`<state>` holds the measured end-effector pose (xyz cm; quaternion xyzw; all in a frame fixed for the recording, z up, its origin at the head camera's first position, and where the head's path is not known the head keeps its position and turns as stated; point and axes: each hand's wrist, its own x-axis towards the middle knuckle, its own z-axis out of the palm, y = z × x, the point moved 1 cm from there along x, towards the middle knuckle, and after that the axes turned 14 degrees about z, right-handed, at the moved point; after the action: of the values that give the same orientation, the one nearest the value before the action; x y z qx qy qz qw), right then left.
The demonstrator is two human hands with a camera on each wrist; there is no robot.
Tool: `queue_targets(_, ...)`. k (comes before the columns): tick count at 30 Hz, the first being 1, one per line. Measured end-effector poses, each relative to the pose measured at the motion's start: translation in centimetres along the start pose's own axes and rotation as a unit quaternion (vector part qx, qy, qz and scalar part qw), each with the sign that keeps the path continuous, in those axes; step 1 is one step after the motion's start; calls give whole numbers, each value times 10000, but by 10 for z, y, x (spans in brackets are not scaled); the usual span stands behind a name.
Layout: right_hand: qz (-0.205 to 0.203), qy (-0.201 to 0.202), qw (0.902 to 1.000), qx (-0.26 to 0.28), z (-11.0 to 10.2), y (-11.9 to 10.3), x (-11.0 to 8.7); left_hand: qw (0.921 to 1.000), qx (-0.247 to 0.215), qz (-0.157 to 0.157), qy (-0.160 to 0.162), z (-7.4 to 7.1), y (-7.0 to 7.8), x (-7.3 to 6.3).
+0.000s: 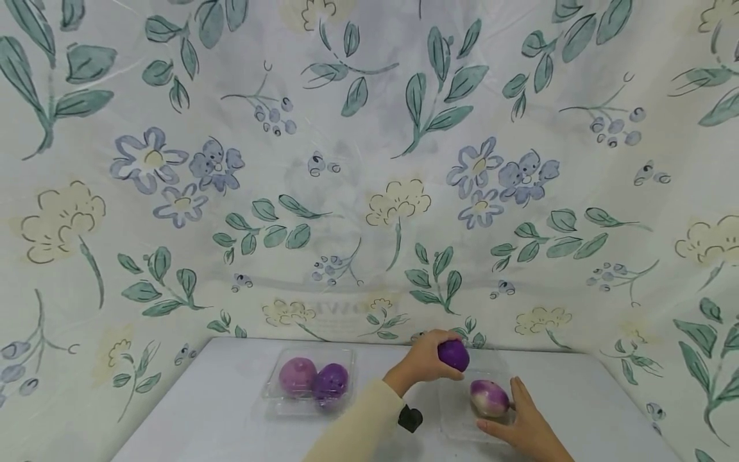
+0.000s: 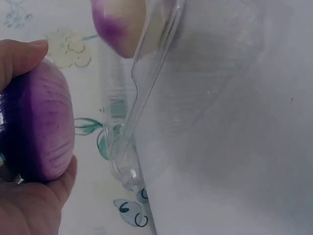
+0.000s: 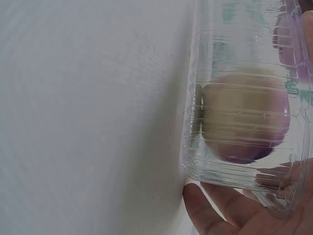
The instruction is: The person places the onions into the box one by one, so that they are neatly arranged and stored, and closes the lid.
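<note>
My left hand (image 1: 425,359) grips a round purple vegetable (image 1: 453,355), with thumb and fingers on either side of it. In the left wrist view its ridged skin fades from dark purple to pale pink. The vegetable is held above a clear plastic box (image 1: 456,427). In that box lies a purple-and-white vegetable, turnip-like (image 1: 489,398). My right hand (image 1: 528,423) is at the right side of the box, fingers fairly straight and spread from the thumb. In the right wrist view its fingertips (image 3: 195,196) are against or very near the box's end wall.
Another clear plastic box (image 1: 277,405) at the left holds a pink round vegetable (image 1: 297,376) and a purple one (image 1: 331,381). A small black object (image 1: 410,418) lies on the white table (image 1: 196,410) beside the left forearm. Floral cloth (image 1: 358,256) hangs behind the table.
</note>
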<state>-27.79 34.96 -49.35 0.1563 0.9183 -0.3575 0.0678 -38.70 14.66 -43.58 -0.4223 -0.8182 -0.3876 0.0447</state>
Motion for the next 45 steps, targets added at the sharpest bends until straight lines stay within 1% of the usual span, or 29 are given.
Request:
queue_targets(3, -38, -21, 10000, 65, 1, 1, -1, 9998, 22, 122, -127, 6, 3, -3)
queue_targets(9, -52, -22, 9998, 165, 0, 3, -1, 9975, 113, 516, -472, 21, 6, -7)
queue_targets(12, -92, 12, 9999, 146, 0, 3, 0, 9966, 157, 607, -540, 26, 5, -8)
queue_targets(16, -80, 19, 9999, 89, 1, 1, 1, 9967, 134, 619, -504, 28, 4, -8)
queue_targets(18, -66, 1, 10000, 72, 1, 1, 1, 9964, 111, 644, -534, 27, 5, -9)
queue_targets(24, -14, -1, 10000, -34, 0, 0, 1, 9932, 31, 834, -813, 25, 6, -12)
queue_targets(29, -46, 53, 9999, -92, 0, 0, 2, 9935, -5, 820, -795, 25, 6, -14)
queue_targets(37, -24, 29, 10000, -28, 1, -1, 4, 9939, 184, 730, -808, 27, 1, -15)
queue_targets(45, -187, 63, 9998, -40, -1, 1, 2, 9916, 441, 770, -938, 33, 0, -15)
